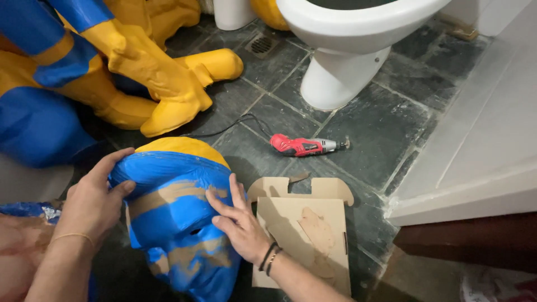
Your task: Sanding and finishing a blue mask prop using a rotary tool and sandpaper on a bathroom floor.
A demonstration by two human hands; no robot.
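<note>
A blue and yellow costume helmet (176, 218) is being steadied on the tiled floor (386, 134), clasped by the left hand (92, 204) and pressed flat by the right hand (238, 221); smoothing seemingly being done, the red rotary tool (302, 145) beyond the helmet lying untouched

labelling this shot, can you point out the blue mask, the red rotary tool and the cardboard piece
blue mask (173, 218): head view, on its blue front
red rotary tool (299, 146): head view, on its red body
cardboard piece (305, 223): head view, on its flat middle
</note>
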